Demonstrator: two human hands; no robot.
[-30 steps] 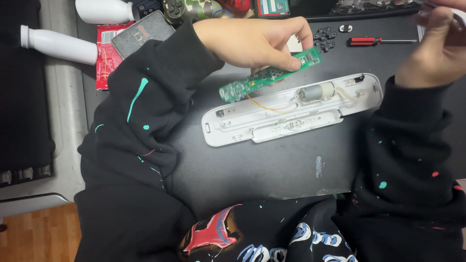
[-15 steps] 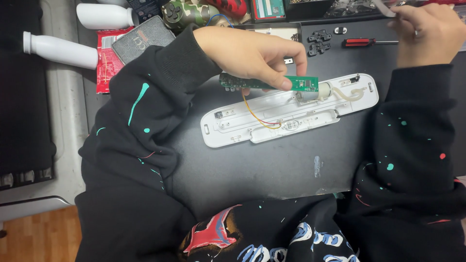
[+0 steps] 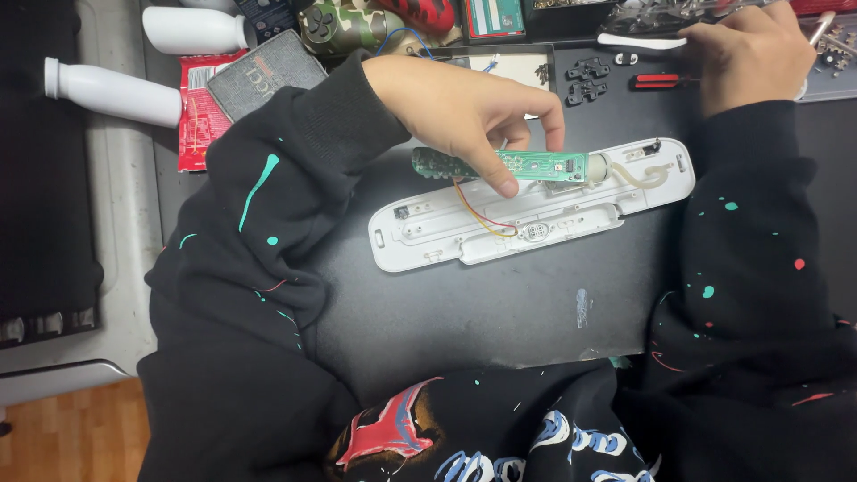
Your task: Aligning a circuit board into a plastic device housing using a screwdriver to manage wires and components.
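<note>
My left hand [image 3: 469,112] pinches a long green circuit board [image 3: 536,166] and holds it just above an opened white plastic casing [image 3: 428,234] that lies on the black mat [image 3: 500,312]. Red and yellow wires [image 3: 473,210] run from the board down into the casing, and a small silver motor [image 3: 596,167] sits at the board's right end. My right hand [image 3: 750,54] is at the far right edge of the mat, closed around a thin metal tool [image 3: 819,27].
Two white bottles [image 3: 116,92] lie at the left beside a red packet [image 3: 198,107] and a grey wallet [image 3: 263,78]. A red-handled screwdriver [image 3: 661,81], small black parts [image 3: 589,78] and a camouflage-patterned object [image 3: 344,27] crowd the back of the mat.
My left hand turned the green board level and carried it right, over the casing's upper half. My right hand moved up to the mat's back edge and the view shifted.
</note>
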